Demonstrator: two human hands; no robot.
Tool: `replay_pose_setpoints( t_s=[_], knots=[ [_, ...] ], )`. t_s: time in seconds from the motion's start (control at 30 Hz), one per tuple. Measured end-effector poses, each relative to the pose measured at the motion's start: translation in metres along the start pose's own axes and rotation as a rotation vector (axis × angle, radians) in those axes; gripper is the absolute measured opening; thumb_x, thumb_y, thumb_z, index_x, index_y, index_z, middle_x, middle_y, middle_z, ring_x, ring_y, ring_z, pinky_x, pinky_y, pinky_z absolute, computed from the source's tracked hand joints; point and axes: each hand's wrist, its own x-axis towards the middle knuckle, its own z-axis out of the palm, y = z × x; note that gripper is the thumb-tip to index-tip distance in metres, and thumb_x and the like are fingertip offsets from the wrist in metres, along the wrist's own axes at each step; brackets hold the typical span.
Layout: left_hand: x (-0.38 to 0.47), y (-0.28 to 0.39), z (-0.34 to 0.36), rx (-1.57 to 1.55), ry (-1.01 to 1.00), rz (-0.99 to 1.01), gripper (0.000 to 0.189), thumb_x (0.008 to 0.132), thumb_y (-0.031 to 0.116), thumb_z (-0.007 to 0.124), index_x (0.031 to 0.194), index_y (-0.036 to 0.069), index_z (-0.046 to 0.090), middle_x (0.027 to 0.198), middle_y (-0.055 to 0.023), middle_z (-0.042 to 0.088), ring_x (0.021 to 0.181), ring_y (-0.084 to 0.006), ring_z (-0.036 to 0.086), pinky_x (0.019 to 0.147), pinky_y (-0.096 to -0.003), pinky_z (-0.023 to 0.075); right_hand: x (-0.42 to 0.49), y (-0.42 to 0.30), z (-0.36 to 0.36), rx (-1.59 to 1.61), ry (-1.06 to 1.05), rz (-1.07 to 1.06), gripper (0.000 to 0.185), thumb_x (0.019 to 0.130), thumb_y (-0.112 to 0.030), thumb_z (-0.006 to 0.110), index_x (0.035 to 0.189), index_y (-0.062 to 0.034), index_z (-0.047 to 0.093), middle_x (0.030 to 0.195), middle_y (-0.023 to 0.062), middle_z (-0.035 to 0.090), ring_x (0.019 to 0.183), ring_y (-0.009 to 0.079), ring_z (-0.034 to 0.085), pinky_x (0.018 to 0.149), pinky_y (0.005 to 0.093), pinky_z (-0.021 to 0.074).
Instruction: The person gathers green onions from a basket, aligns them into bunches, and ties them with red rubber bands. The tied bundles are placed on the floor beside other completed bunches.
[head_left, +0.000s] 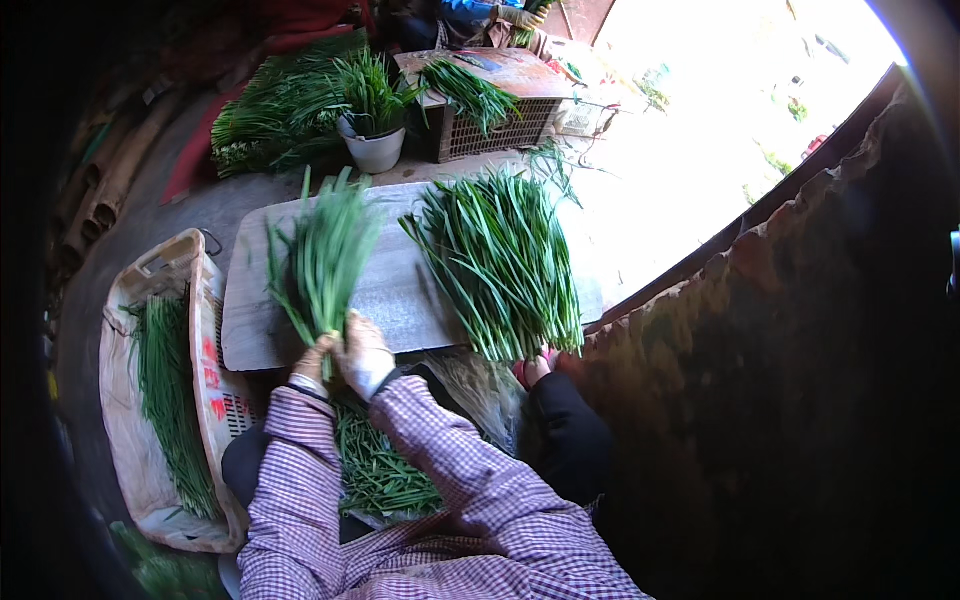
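Observation:
A bunch of green chives (330, 247), blurred by motion, fans upward over the left part of a grey board (405, 270). My left hand (313, 360), in a glove, grips the bunch near its stem ends. Close against it, my gloved right hand (365, 351) is closed around the right side of the same stems; its fingertips are partly hidden. To the right, a wide heap of chives (506, 262) lies on the board, with its pale stem ends toward me. Below my hands, short cut green pieces (390, 472) lie in my lap area.
At left stands a white plastic crate (199, 352) with a liner and chives (169, 397) inside. Beyond the board are a white bucket (379, 152) of chives, an upturned crate (499, 127) and a large chive pile (277, 105). Another person's gloved hand (521, 16) holds greens. A rough wall (720, 390) rises at right.

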Motion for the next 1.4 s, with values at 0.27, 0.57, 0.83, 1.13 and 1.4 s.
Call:
replay_pose_setpoints(
  t_s=[0.27,0.57,0.83,1.13,1.4],
  knots=[
    [-0.022,0.054,-0.024,0.634,0.309,0.270,0.058,0.065,0.052,0.071,0.097,0.005,0.061,0.089,-0.0110,0.062,0.074,-0.0270,0.057,0.071,-0.0395,0.0476,0.012,-0.018,-0.036,0.104,-0.552,0.041,0.059,0.081,-0.026,0.059,0.128,0.0003,0.035,0.116,0.0236,0.050,0.108,0.0346,0.050,0.091,0.0363,0.0417],
    [-0.090,0.061,0.007,1.419,0.438,0.518,0.040,0.077,0.035,0.065,0.088,-0.003,0.062,0.070,-0.0094,0.063,0.062,-0.0113,0.059,0.056,-0.0272,0.0468,-0.050,0.067,-0.359,0.594,-0.037,0.514,0.032,0.090,-0.029,0.051,0.077,-0.0012,0.059,0.067,0.0040,0.059,0.053,0.0080,0.048,0.050,0.0214,0.0394],
    [-0.091,-0.086,0.079,1.629,-0.357,0.145,0.047,0.072,0.011,0.071,0.115,0.003,0.053,0.094,-0.0095,0.064,0.083,-0.0156,0.061,0.077,-0.0274,0.0493,-0.319,0.261,-0.274,-0.181,-0.417,0.944,0.026,0.083,-0.022,0.056,0.103,-0.0047,0.058,0.097,0.0105,0.061,0.092,0.0188,0.057,0.083,0.0320,0.0449],
    [-0.083,-0.129,0.070,1.804,-0.378,0.029,0.052,0.072,0.009,0.070,0.119,0.002,0.049,0.099,-0.0128,0.062,0.082,-0.0181,0.060,0.075,-0.0290,0.0491,-0.321,0.337,-0.222,-0.113,-0.230,1.016,0.026,0.076,-0.006,0.055,0.101,-0.0065,0.062,0.105,0.0143,0.060,0.095,0.0282,0.059,0.085,0.0347,0.0464],
    [-0.084,-0.152,0.066,1.875,-0.436,-0.061,0.050,0.073,0.013,0.069,0.117,0.001,0.049,0.102,-0.0163,0.061,0.093,-0.0244,0.060,0.081,-0.0311,0.0479,-0.286,0.381,-0.172,-0.358,-0.393,1.202,0.031,0.076,-0.020,0.060,0.103,-0.0043,0.060,0.107,0.0171,0.059,0.099,0.0292,0.057,0.086,0.0390,0.0456]
  ],
)
